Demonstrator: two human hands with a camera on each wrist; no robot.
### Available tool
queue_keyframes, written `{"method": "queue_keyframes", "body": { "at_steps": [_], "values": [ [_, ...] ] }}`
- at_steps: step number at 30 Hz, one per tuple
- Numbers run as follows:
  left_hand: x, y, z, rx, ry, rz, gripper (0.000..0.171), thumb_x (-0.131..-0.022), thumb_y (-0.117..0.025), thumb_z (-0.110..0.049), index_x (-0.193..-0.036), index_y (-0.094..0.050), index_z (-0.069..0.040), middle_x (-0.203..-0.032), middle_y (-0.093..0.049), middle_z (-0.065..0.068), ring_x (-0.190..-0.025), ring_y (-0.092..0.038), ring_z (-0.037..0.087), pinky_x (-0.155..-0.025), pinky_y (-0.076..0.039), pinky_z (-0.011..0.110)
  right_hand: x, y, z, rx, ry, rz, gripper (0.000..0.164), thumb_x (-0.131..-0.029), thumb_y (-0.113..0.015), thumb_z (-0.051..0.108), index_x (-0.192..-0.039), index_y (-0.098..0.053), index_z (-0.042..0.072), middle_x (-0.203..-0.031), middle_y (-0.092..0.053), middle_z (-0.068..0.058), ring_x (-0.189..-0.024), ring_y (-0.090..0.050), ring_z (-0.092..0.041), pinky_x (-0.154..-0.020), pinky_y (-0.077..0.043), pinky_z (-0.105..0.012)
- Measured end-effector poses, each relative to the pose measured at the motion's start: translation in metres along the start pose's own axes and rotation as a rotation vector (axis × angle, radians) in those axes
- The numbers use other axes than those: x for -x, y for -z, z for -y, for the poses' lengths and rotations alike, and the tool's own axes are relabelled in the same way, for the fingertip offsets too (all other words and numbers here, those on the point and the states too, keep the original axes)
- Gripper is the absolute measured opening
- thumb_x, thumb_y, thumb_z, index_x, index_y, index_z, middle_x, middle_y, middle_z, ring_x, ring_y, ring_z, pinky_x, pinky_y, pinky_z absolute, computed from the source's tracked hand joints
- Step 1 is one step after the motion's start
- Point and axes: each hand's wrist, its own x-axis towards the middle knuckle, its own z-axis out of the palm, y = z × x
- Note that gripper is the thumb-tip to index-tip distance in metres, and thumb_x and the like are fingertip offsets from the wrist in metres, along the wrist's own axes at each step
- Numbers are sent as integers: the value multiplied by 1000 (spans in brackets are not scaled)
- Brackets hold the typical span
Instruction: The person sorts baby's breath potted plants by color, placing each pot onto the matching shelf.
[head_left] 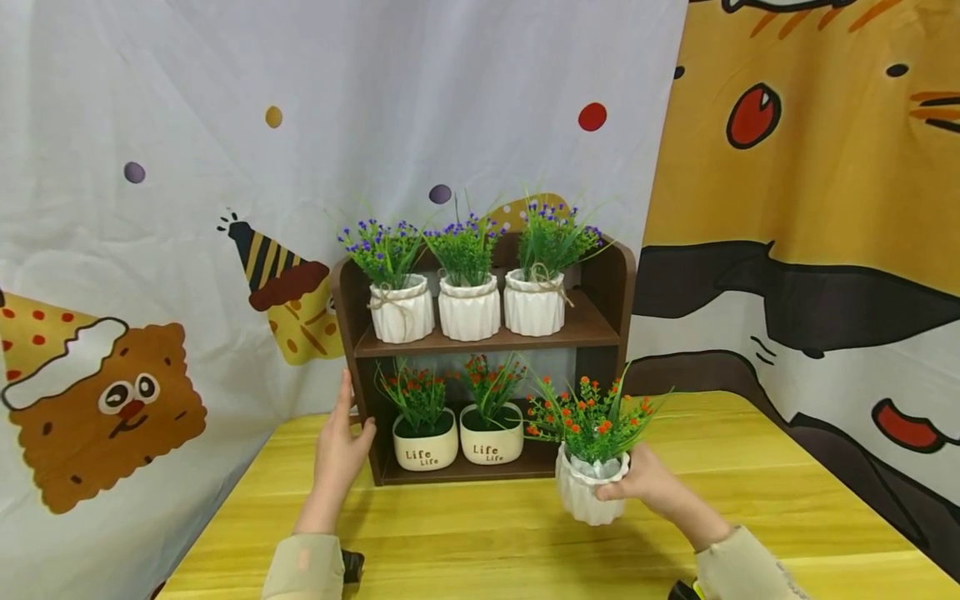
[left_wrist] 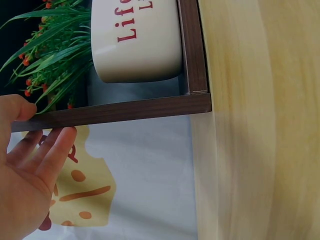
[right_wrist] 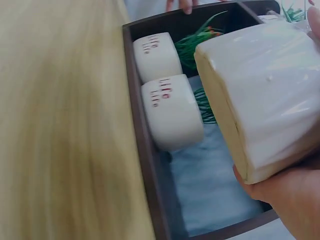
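My right hand [head_left: 637,479] grips a white fluted pot [head_left: 588,492] with orange-red flowers [head_left: 592,417], held above the table in front of the shelf's lower right end. The right wrist view shows the pot's side and bottom [right_wrist: 225,110] up close. At the left, my left hand [head_left: 341,454] holds the side panel [left_wrist: 125,109] of a dark brown two-tier shelf [head_left: 487,342], thumb at the front edge and fingers on the outside. Two cream "Life" pots [head_left: 425,446] with red flowers stand on the lower tier, at left and middle.
Three white pots [head_left: 470,308] with purple flowers line the upper tier. The shelf stands on a yellow wood-grain table [head_left: 465,533]. Behind hangs a cartoon-printed cloth [head_left: 480,100]. A small black object [head_left: 352,567] shows by the left sleeve.
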Motion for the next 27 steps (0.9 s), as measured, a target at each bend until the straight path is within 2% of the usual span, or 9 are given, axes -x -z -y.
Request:
{"method": "queue_keyframes", "body": {
  "at_steps": [2, 6, 9, 14, 20, 27],
  "values": [
    [1, 0, 1, -5, 1, 3, 96, -85, -68, 0, -157, -12, -29, -128, -56, 28, -95, -63, 41, -67, -52, 52, 0, -2, -5, -7, -33, -10, 72, -69, -89, 15, -120, -50, -17, -106, -69, 0, -93, -64, -15, -82, -52, -28],
    [2, -1, 1, -7, -9, -6, 93, -85, -68, 0, -157, -15, -24, -126, -57, 28, -93, -64, 41, -63, -52, 51, -2, -4, -12, 12, -125, -52, 75, -69, -89, 17, -124, -50, -16, -105, -68, -4, -92, -63, -14, -81, -51, -28],
    [1, -2, 1, -8, -14, -13, 92, -85, -68, 0, -157, -17, -22, -127, -58, 27, -92, -64, 40, -61, -52, 49, -5, -5, -16, 26, -156, -80, 73, -68, -89, 16, -121, -51, -17, -102, -68, -7, -89, -63, -13, -79, -51, -27],
    [0, -2, 1, -13, -27, -20, 94, -84, -68, 2, -157, -15, -25, -127, -57, 27, -91, -65, 40, -59, -53, 48, -10, -5, -22, 3, -178, -103, 65, -67, -86, 6, -117, -52, -19, -99, -68, -8, -87, -63, -13, -78, -52, -27],
    [1, -3, 1, -16, -32, -24, 96, -84, -68, 3, -158, -14, -25, -126, -58, 28, -89, -65, 40, -54, -51, 44, -16, -3, -27, 18, -211, -124, 73, -70, -85, 7, -127, -46, -17, -106, -66, -10, -92, -62, -12, -81, -51, -28],
    [0, -3, 2, -1, -35, -30, 96, -84, -67, 5, -158, -14, -26, -127, -57, 28, -91, -64, 41, -59, -53, 48, -29, -3, -28, 9, -189, -136, 78, -72, -82, 6, -137, -41, -10, -120, -60, -20, -100, -60, -15, -85, -50, -29]
  ]
}}
